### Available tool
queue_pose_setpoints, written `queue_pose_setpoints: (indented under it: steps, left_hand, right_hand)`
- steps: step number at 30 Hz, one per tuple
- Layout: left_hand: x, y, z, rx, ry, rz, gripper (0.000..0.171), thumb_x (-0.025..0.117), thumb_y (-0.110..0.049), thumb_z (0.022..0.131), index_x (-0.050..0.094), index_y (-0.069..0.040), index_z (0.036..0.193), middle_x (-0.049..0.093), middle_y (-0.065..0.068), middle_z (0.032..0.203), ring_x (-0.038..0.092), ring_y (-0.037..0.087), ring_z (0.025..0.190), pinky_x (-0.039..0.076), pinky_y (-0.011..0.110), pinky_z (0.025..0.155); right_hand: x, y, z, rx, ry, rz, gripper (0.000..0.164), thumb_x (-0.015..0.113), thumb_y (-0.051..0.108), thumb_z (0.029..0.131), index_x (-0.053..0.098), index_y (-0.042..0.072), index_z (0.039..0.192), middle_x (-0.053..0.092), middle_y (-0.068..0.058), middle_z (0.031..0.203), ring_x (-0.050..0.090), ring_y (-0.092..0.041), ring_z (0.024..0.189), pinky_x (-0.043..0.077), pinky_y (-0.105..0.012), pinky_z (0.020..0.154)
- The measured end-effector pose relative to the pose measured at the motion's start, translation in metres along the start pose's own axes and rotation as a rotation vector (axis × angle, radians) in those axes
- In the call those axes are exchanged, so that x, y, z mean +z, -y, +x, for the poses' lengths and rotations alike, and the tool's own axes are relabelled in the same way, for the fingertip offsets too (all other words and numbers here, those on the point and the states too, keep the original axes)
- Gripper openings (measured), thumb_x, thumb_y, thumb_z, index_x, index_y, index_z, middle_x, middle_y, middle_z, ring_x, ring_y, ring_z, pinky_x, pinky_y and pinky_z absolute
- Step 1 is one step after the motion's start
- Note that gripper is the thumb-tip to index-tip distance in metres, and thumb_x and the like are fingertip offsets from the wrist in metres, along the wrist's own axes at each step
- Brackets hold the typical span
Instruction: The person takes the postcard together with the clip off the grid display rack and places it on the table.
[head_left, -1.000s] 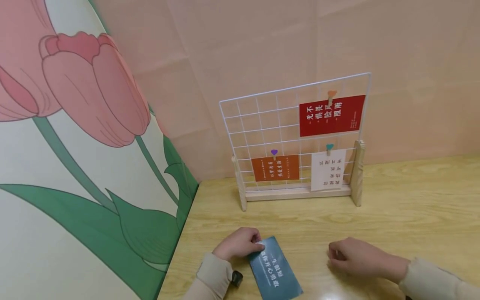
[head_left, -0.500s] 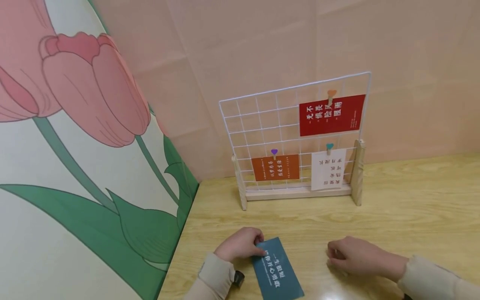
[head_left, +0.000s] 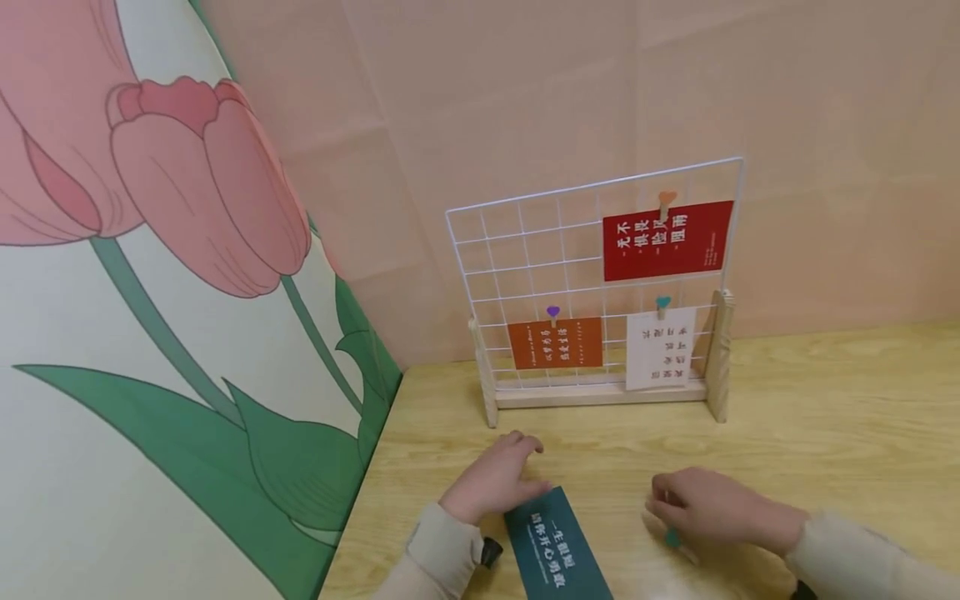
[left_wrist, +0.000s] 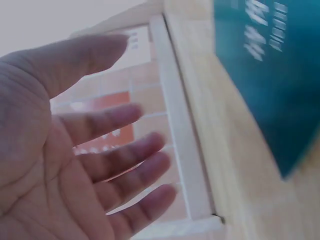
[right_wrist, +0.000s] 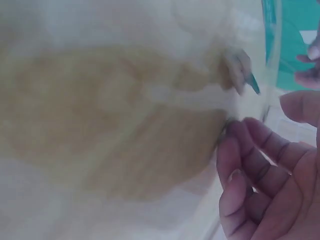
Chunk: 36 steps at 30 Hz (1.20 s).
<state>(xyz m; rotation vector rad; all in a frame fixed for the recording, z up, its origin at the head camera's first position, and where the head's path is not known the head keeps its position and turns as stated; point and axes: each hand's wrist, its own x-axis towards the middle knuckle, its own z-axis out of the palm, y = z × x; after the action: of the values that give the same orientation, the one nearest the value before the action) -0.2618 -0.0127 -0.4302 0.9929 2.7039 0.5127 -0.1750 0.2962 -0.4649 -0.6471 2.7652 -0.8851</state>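
In the head view, my left hand (head_left: 497, 477) is over the top corner of a dark teal card (head_left: 558, 546) with white writing. The left wrist view shows that hand (left_wrist: 85, 135) with fingers spread and the card (left_wrist: 272, 75) apart from them. My right hand (head_left: 720, 508) is low over the table, its fingers loosely curled. Under those fingers shows a small teal-topped clip (head_left: 672, 538), partly hidden. In the right wrist view, thumb and fingers of the right hand (right_wrist: 270, 175) stand apart, and the blurred clip (right_wrist: 254, 84) appears just beyond the fingertips.
A white wire grid (head_left: 525, 242) in a wooden stand (head_left: 600, 393) holds a red card (head_left: 693, 246), an orange card (head_left: 536, 346) and a white card (head_left: 648, 358), each under a heart-topped clip. A tulip-painted wall (head_left: 202, 183) borders the wooden table (head_left: 840, 392) at left.
My left hand has let go of the teal card, spread its fingers and moved slightly forward. The teal-topped clip has come into sight beneath my right hand, which has barely moved.
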Motion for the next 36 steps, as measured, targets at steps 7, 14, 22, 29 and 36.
queue_pose_setpoints:
  steps: [7, 14, 22, 29, 36]
  left_hand:
    - [-0.009, -0.017, 0.008, 0.04, -0.149, 0.023, 0.068, 0.069, -0.044, 0.099, 0.046, -0.012, 0.154, 0.046, 0.009, 0.155, 0.043, 0.027, 0.142, 0.039, 0.046, 0.114]
    - [-0.026, -0.035, 0.015, 0.05, -0.256, 0.033, 0.075, 0.066, -0.047, 0.1, 0.036, -0.011, 0.159, 0.034, 0.015, 0.163, 0.03, 0.034, 0.15, 0.03, 0.055, 0.118]
    - [-0.042, -0.05, 0.024, 0.01, -0.356, -0.009, 0.087, 0.061, -0.055, 0.1, 0.02, -0.015, 0.166, 0.008, 0.016, 0.171, 0.001, 0.037, 0.157, 0.011, 0.062, 0.121]
    - [-0.051, -0.06, 0.032, 0.008, -0.393, 0.04, 0.089, 0.061, -0.06, 0.098, 0.022, -0.015, 0.165, 0.01, 0.015, 0.171, 0.001, 0.039, 0.157, 0.01, 0.063, 0.121]
    - [-0.058, -0.065, 0.043, 0.026, -0.427, 0.072, 0.085, 0.059, -0.059, 0.099, 0.027, -0.015, 0.164, 0.016, 0.016, 0.17, 0.006, 0.039, 0.156, 0.013, 0.064, 0.12]
  right_hand:
    - [-0.011, 0.015, 0.013, 0.049, -0.115, -0.143, 0.023, 0.064, 0.034, 0.103, 0.07, 0.012, 0.107, 0.068, 0.004, 0.093, 0.064, -0.013, 0.08, 0.054, -0.039, 0.065]
    - [-0.021, 0.029, 0.027, -0.017, -0.341, -0.342, 0.046, 0.069, 0.036, 0.099, 0.065, 0.002, 0.13, 0.066, -0.021, 0.123, 0.063, -0.046, 0.109, 0.051, -0.063, 0.09]
    - [-0.052, 0.042, 0.039, -0.021, -0.476, -0.409, 0.068, 0.069, 0.042, 0.097, 0.051, 0.002, 0.148, 0.042, -0.033, 0.15, 0.037, -0.06, 0.135, 0.034, -0.077, 0.101]
    - [-0.076, 0.046, 0.044, -0.012, -0.497, -0.447, 0.071, 0.07, 0.041, 0.096, 0.048, -0.001, 0.149, 0.04, -0.035, 0.15, 0.034, -0.061, 0.136, 0.035, -0.079, 0.099]
    - [-0.097, 0.051, 0.048, -0.037, -0.522, -0.483, 0.071, 0.071, 0.039, 0.095, 0.049, -0.004, 0.147, 0.042, -0.036, 0.148, 0.035, -0.06, 0.136, 0.035, -0.076, 0.102]
